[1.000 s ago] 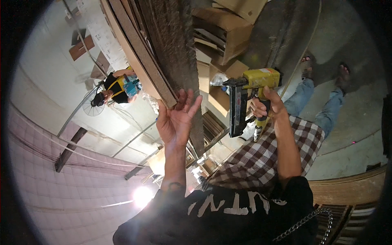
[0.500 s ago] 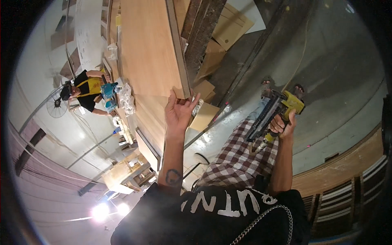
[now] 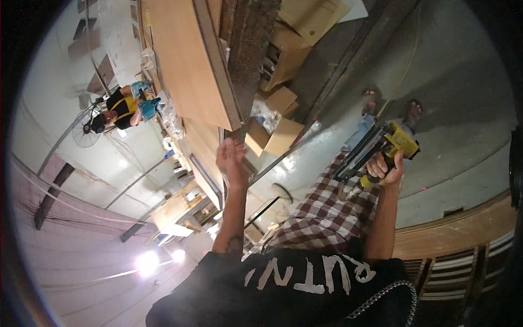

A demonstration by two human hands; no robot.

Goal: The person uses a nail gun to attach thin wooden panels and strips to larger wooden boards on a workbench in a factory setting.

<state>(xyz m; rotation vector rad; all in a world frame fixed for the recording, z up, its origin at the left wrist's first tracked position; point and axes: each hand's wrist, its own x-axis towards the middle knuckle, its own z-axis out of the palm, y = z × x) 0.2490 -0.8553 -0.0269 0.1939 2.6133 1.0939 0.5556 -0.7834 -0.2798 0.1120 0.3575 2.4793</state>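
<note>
My right hand [image 3: 385,170] is wrapped round the handle of a yellow and black pneumatic nail gun [image 3: 364,152]. The gun's long black magazine slants down to the left, and a hose fitting shows below my fingers. My left hand [image 3: 232,157] is raised just below the near corner of a light wooden panel [image 3: 190,65]. That hand is somewhat blurred; its fingers look loosely extended and nothing shows in them. A gap shows between the fingertips and the panel's corner. The panel has a thick, darker edge on its right side and lies on the workbench.
Open cardboard boxes [image 3: 283,133] with scraps stand right of the bench. A dark beam [image 3: 248,54] runs beside the panel. Across the bench, a person [image 3: 121,109] handles a teal power tool [image 3: 148,108]. An air hose [image 3: 406,71] trails over the floor. Slatted racks [image 3: 452,272] stand lower right.
My left hand has come off the panel's corner and moved slightly down. The nail gun has shifted a little right in my right hand. The other person has lifted the teal tool.
</note>
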